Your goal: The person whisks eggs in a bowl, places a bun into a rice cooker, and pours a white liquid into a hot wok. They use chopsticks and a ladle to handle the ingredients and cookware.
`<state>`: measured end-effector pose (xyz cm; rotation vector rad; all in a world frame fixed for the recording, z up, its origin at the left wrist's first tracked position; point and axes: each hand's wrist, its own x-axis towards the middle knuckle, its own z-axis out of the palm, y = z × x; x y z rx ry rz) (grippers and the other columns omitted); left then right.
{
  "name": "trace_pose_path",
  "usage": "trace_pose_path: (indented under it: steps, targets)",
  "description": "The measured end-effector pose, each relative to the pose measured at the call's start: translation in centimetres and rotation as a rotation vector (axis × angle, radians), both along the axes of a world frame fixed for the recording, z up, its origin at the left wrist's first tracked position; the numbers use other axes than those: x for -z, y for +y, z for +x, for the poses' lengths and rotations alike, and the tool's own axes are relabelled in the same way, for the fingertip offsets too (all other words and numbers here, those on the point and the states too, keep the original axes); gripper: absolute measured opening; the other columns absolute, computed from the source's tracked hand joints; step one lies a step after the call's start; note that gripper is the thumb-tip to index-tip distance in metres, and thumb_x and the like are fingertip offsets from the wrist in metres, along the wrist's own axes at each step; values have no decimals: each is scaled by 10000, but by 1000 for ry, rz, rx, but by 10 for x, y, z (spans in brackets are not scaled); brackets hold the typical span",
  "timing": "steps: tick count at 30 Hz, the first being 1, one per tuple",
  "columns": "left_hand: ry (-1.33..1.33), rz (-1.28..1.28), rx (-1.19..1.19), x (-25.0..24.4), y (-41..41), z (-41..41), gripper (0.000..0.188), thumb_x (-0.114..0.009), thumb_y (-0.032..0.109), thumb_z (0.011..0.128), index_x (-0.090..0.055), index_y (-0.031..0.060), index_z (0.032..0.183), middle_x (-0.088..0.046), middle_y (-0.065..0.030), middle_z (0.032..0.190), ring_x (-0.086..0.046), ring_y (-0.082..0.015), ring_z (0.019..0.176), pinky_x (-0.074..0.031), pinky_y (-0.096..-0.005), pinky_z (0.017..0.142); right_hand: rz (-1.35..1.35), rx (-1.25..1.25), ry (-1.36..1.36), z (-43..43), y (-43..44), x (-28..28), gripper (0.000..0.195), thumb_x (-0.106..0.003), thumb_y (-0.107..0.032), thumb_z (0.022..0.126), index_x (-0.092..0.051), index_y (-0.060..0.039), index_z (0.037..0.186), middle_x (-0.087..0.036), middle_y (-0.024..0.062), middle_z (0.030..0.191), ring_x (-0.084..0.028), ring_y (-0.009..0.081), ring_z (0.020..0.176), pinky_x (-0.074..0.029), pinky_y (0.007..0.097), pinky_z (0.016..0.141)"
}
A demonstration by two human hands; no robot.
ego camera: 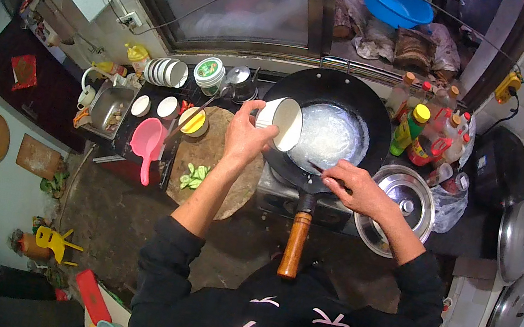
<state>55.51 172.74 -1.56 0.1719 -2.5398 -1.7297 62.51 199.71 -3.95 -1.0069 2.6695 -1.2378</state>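
A tilted white bowl is gripped in my left hand, with its mouth turned toward the wok. Whitish, cloudy liquid covers the wok's bottom. My right hand closes on thin dark chopsticks, whose tips reach the near edge of that liquid. The wok rests on a stove, its wooden handle pointing at my body. Left of the wok, cut green vegetable pieces lie on a round wooden chopping board.
Several bottles crowd the right of the wok. A steel lid lies near my right forearm. On the left are a pink ladle, a bowl with yellow contents, stacked bowls, a lidded tub and a sink.
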Motion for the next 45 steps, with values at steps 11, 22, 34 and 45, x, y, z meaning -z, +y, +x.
trace_pose_path:
  steps: [11, 22, 34, 45]
  targets:
    - [-16, 15, -18, -9, -1, 5, 600, -718, 134, 662, -535, 61, 1228, -627, -122, 856, -649, -190, 606, -533, -312, 498, 115, 248, 209, -40, 14, 22, 154, -601, -146, 921, -645, -24, 1005, -550, 153, 862, -609, 349, 825, -487, 405, 710]
    - [-4, -6, 0, -3, 4, -2, 599, -720, 131, 660, -536, 58, 1226, -631, -121, 837, -648, -181, 604, -529, -310, 497, -85, 54, 94, -40, -13, 26, 186, -584, -163, 931, -642, -25, 1043, -577, 158, 900, -597, 341, 838, -486, 392, 752]
    - [-44, 87, 10, 2, -1, 3, 612, -704, 91, 670, -526, 33, 1253, -626, -129, 843, -628, -165, 581, -508, -305, 473, -68, 86, 96, -5, 13, 4, 176, -604, -158, 929, -672, -11, 997, -613, 134, 853, -621, 272, 803, -491, 349, 708]
    - [-8, 14, 80, -11, 22, -1, 598, -706, 99, 674, -537, 29, 1243, -643, -118, 821, -629, -151, 576, -516, -288, 490, -49, 364, 97, -18, 62, -2, 204, -604, -182, 926, -664, 7, 970, -595, 155, 851, -614, 320, 793, -479, 372, 694]
